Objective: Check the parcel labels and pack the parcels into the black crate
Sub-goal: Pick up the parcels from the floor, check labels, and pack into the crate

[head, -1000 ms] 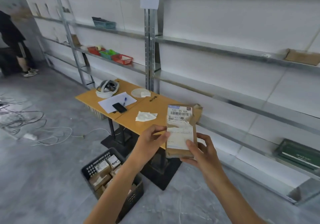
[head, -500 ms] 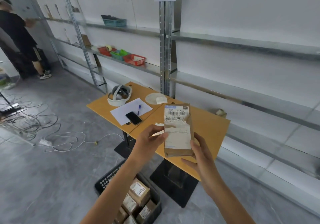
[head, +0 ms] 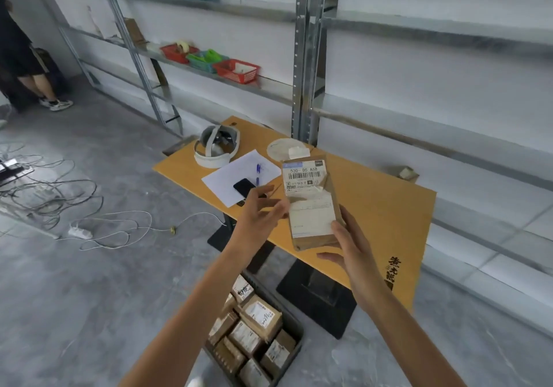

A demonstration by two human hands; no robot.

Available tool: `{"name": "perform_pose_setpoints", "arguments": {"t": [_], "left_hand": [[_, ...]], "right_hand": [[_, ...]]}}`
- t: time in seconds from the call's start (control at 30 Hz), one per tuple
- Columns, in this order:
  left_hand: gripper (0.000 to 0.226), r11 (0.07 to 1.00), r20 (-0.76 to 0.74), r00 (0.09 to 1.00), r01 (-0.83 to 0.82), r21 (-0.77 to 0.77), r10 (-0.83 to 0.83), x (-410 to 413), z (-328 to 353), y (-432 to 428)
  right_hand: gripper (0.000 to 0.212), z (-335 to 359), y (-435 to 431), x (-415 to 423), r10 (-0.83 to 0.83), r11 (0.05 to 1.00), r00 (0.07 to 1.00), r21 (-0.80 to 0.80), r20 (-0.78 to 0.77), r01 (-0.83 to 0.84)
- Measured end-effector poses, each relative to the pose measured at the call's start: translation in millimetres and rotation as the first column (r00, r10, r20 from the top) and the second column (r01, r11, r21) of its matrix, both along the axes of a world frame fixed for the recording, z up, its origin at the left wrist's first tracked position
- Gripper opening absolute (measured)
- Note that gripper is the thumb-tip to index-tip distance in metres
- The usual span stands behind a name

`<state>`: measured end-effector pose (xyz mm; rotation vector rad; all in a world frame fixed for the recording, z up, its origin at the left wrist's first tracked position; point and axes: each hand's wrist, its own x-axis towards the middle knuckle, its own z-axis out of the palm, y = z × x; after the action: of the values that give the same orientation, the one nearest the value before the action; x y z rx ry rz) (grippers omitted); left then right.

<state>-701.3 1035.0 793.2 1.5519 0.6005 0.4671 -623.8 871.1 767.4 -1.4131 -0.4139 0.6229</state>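
Currently you have the parcel (head: pixel 311 204) upright in front of you, raised above the counter (head: pixel 374 207) and not resting on it, with its printed label (head: pixel 305 174) turned to your eyes; your right grip (head: pixel 350 246) is clamped on its lower right corner, thumb on the front face and fingers behind, one finger straying loose beneath; your left grip (head: pixel 260 210) is apart, fingers fairly straight and reaching to the parcel's left edge, though blur hides whether they touch it. I judge the box light and stiff, a flat brown carton that one hand can carry; the label paper looks smooth and may slide under a thumb, and a wrinkled patch near its middle looks easy to snag or tear; so take hold on the bare cardboard of the two long sides, or keep the thumb low on the brown strip under the label. The black crate (head: pixel 300 337) sits on the floor below you, close by the counter's base, and it already holds many packed parcels (head: pixel 260 314) set tight together; I judge the check of the label to be the step in hand, with the lowering not yet done; you may need to find a gap first, since from here I cannot tell where one lies.
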Motion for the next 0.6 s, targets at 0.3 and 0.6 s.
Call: {"name": "perform_pose_setpoints", "arguments": {"t": [0.3,0.6], "left_hand": [[0.035,0.980,-0.154,0.972,0.190,0.062,-0.179,-22,-19,132],[0.044,0.919,-0.278,0.893,0.277,-0.281,-0.355,-43,-103,213]], "right_hand": [[0.036,-27,101,-58,-0.122,0.992,0.981,-0.012,-0.150,0.122],[0.032,-102,147,-71,-0.068,0.986,0.957,-0.168,-0.282,0.021]]}}
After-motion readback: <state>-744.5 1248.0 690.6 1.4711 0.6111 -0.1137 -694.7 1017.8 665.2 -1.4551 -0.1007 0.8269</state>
